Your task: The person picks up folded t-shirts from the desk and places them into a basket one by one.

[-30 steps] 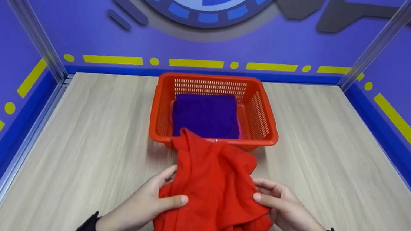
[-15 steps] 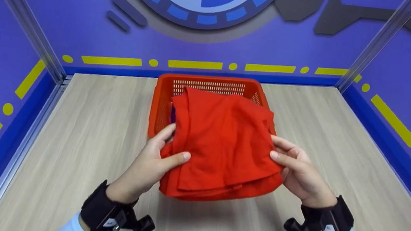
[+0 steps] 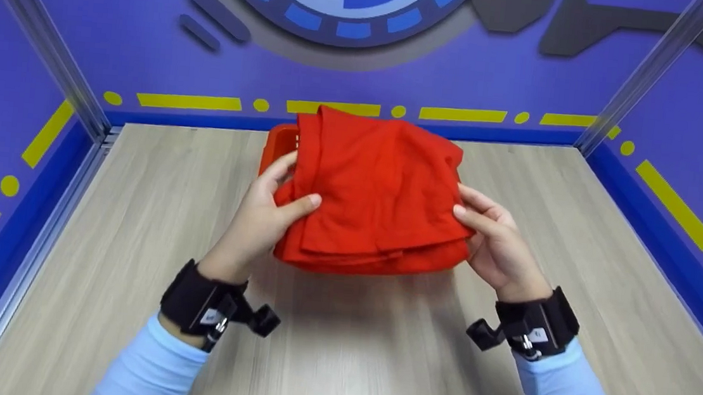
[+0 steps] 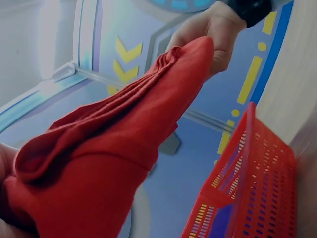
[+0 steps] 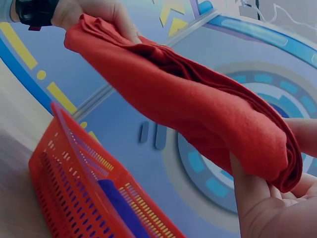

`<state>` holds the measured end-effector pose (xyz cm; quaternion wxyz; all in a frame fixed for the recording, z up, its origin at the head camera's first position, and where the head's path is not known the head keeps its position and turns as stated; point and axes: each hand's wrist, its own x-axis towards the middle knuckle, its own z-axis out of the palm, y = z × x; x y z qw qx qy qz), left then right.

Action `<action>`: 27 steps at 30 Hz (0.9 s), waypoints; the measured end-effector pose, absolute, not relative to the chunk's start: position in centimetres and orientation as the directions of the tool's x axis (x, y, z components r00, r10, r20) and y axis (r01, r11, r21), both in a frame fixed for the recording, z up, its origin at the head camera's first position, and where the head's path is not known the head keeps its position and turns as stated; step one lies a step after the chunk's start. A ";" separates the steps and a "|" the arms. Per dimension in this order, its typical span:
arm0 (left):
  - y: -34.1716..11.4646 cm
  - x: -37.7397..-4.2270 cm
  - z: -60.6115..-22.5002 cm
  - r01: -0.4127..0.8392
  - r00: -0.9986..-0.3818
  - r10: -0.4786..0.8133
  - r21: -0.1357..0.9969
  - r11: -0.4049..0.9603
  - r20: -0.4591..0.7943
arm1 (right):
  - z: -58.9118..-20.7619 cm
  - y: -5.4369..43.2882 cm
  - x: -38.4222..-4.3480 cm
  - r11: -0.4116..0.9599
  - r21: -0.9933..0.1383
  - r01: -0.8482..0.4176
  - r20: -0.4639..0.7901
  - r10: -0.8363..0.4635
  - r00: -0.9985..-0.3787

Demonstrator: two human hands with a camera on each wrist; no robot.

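A folded red garment hangs level above the orange-red basket, hiding most of it in the head view. My left hand grips the garment's left edge, thumb on top and fingers beneath. On the opposite edge my right hand pinches the cloth in the same way. Both wrist views show the garment raised over the basket, its layers folded together. Inside the basket a dark blue-purple folded cloth shows in the right wrist view.
The basket stands on a light wood-grain table near the back wall. Purple-blue printed panels close in the back and both sides, with metal posts at the corners. Each wrist wears a black camera strap.
Both hands have carried the red garment forward and up, from in front of the basket to above it. The purple cloth in the basket is now covered in the head view.
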<state>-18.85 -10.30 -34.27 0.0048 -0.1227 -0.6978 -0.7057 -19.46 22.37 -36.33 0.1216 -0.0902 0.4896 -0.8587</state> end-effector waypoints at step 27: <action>-9.1 -27.4 -41.6 0.065 -0.997 0.062 0.958 0.279 0.050 | -39.8 19.7 -27.2 -0.237 -0.954 0.183 -0.157 -0.125 -0.980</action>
